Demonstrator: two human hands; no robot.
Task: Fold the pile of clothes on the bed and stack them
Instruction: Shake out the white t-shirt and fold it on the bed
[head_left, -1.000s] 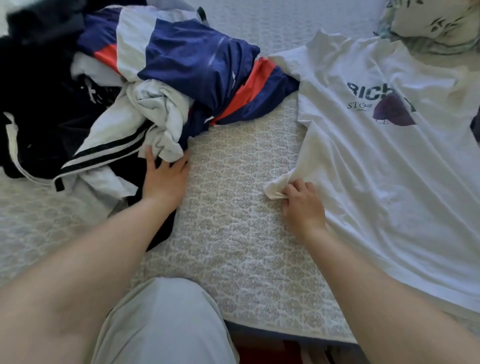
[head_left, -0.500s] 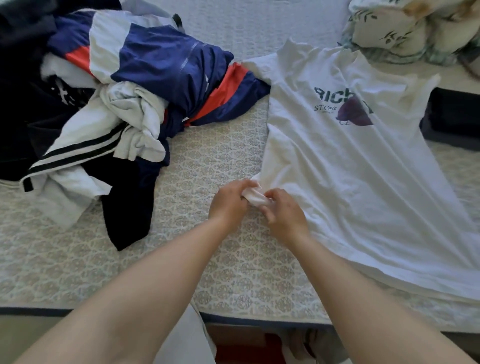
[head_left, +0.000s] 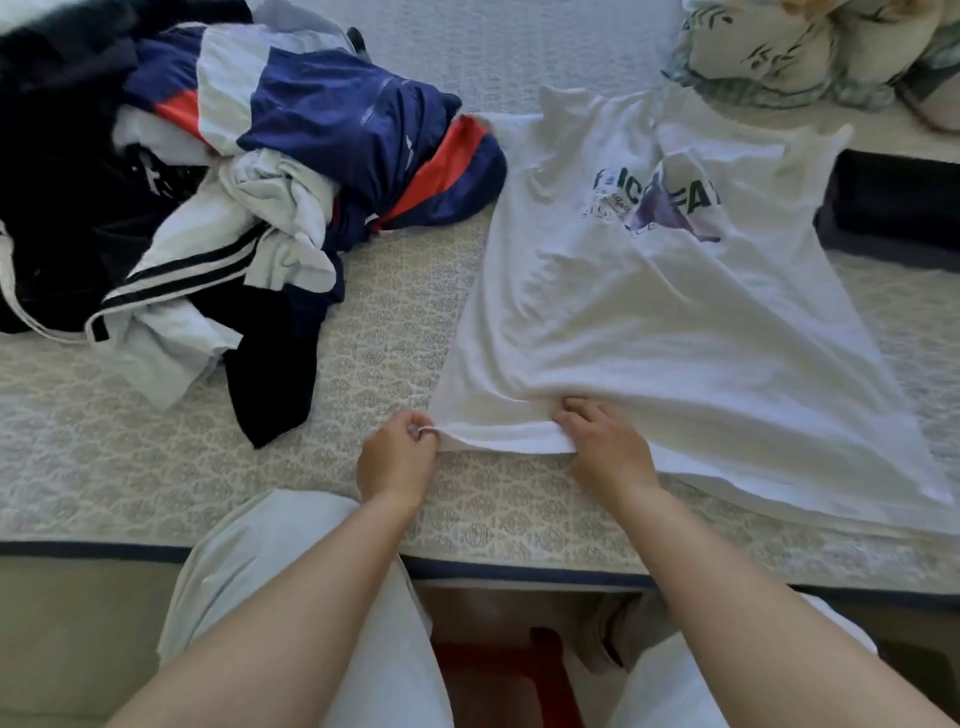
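The task looks barely begun: the left hand (head_left: 397, 457) and right hand (head_left: 605, 449) have fingers clamped on the hem of a white printed cotton T-shirt (head_left: 660, 322) lying unfolded on the patterned bed (head_left: 363, 343), while the tangled pile of clothes (head_left: 234, 182) waits nearby.

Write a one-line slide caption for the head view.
Both hands, left hand and right hand, pinch the white T-shirt hem on the bed, beside the unfolded pile.
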